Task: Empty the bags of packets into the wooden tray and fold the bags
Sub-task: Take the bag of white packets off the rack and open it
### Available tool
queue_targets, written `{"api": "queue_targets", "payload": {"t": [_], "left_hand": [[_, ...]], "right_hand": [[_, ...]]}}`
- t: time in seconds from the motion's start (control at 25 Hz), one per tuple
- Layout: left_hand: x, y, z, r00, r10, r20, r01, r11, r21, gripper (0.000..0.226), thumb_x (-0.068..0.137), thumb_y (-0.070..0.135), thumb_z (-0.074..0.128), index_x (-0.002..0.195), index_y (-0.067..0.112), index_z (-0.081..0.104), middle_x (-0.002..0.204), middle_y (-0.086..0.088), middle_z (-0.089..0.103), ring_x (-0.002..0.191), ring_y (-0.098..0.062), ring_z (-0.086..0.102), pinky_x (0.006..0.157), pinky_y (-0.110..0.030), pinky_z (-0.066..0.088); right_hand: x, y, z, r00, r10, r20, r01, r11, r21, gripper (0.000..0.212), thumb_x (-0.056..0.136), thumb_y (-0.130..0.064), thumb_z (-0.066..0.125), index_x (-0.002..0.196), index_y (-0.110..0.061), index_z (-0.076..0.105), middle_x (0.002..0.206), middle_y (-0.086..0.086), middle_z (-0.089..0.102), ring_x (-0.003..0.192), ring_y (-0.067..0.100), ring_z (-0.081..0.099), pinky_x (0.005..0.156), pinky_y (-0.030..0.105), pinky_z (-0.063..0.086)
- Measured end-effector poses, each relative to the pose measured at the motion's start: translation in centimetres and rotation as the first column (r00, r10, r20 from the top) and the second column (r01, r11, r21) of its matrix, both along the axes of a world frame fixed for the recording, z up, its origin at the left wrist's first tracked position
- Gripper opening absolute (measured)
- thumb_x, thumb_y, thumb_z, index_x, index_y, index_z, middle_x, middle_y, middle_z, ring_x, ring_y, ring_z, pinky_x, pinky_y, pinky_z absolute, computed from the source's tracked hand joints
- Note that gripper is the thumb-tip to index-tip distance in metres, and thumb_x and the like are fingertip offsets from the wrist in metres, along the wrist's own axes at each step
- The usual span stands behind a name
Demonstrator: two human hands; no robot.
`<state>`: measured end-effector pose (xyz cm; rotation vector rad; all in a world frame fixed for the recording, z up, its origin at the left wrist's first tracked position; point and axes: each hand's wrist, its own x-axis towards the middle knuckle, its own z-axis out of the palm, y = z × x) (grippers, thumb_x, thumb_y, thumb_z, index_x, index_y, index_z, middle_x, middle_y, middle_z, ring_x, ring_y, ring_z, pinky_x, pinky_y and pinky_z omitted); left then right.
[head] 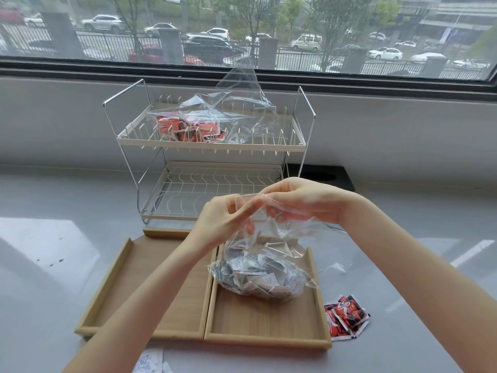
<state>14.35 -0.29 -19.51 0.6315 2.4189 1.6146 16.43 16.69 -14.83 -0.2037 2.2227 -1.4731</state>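
Both hands held the mouth of a clear bag (265, 267) above the tray (269, 319), probably to pull it open before tipping it. The left hand (228, 216) pinched one edge of the plastic, and the right hand (301, 200) had its grip closed on the other edge. The bottom of the bag rested in the right compartment of the tray, so the weight was carried there and not by the fingers. Inside it lay many white and grey packets (258, 278), not yet poured out. The left compartment (150, 278) held no packets that I could see. Behind the tray stood a wire rack (209, 146); on its upper shelf lay a second bag (212, 119) with red packets, its mouth standing up loosely. Just right of the tray, a few red packets (347, 317) lay on the desk (53, 265).
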Motion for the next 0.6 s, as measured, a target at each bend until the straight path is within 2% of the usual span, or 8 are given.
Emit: {"api": "queue_targets", "payload": {"t": [0.12,0.2,0.32,0.44,0.52,0.6], "left_hand": [[-0.05,-0.51,-0.35,0.993,-0.097,0.072,0.091,0.992,0.09,0.037,0.067,0.051,0.058,0.073,0.015,0.061,0.07,0.006,0.07,0.073,-0.004,0.065,0.075,-0.021,0.05],[0.1,-0.75,-0.64,0.988,-0.118,0.102,0.103,0.984,0.142,0.021,0.077,0.033,0.063,0.083,0.013,0.063,0.083,-0.001,0.072,0.081,-0.008,0.066,0.078,-0.017,0.051],[0.29,-0.7,-0.67,0.996,-0.05,0.078,0.031,0.972,0.231,0.008,0.083,0.017,0.06,0.084,0.012,0.065,0.073,0.003,0.07,0.068,0.001,0.065,0.065,-0.007,0.048],[0.31,-0.57,-0.4,0.999,-0.03,0.043,0.017,0.963,0.268,0.007,0.084,0.015,0.058,0.086,0.013,0.065,0.068,0.001,0.067,0.059,0.003,0.061,0.059,-0.006,0.045],[0.36,-0.57,-0.34,0.999,-0.035,0.021,0.028,0.966,0.256,0.008,0.086,0.015,0.056,0.085,0.012,0.064,0.069,-0.001,0.066,0.057,0.002,0.061,0.058,-0.006,0.044],[0.35,-0.63,-0.36,1.0,-0.025,0.002,0.023,0.971,0.236,0.011,0.086,0.02,0.056,0.081,0.013,0.064,0.065,0.004,0.066,0.056,0.0,0.06,0.057,-0.008,0.045]], "right_hand": [[0.12,0.27,0.09,0.99,-0.112,-0.088,0.108,0.993,-0.042,0.018,0.091,-0.02,0.05,0.088,-0.021,0.068,0.064,-0.002,0.046,0.048,0.001,0.044,0.045,0.008,0.037],[0.24,0.57,0.19,0.978,-0.188,-0.09,0.182,0.981,-0.074,0.016,0.09,-0.021,0.052,0.086,-0.022,0.068,0.065,-0.001,0.045,0.05,0.002,0.044,0.045,0.007,0.036],[0.18,0.66,0.04,0.982,-0.191,-0.017,0.188,0.977,-0.103,0.019,0.091,-0.021,0.05,0.086,-0.023,0.068,0.066,-0.005,0.05,0.054,0.002,0.047,0.05,0.01,0.04],[-0.04,0.69,0.32,0.989,-0.143,0.039,0.143,0.99,-0.016,0.03,0.095,-0.035,0.041,0.096,-0.026,0.069,0.074,-0.013,0.063,0.056,0.0,0.052,0.053,0.012,0.043],[-0.24,0.75,0.61,0.995,-0.073,0.065,0.073,0.997,0.012,0.038,0.094,-0.044,0.036,0.104,-0.026,0.068,0.086,-0.012,0.067,0.065,0.003,0.052,0.062,0.018,0.043],[-0.33,0.7,0.73,0.997,-0.03,0.074,0.029,0.999,0.014,0.04,0.094,-0.045,0.034,0.105,-0.026,0.067,0.09,-0.012,0.068,0.074,0.005,0.054,0.07,0.023,0.042]]}}
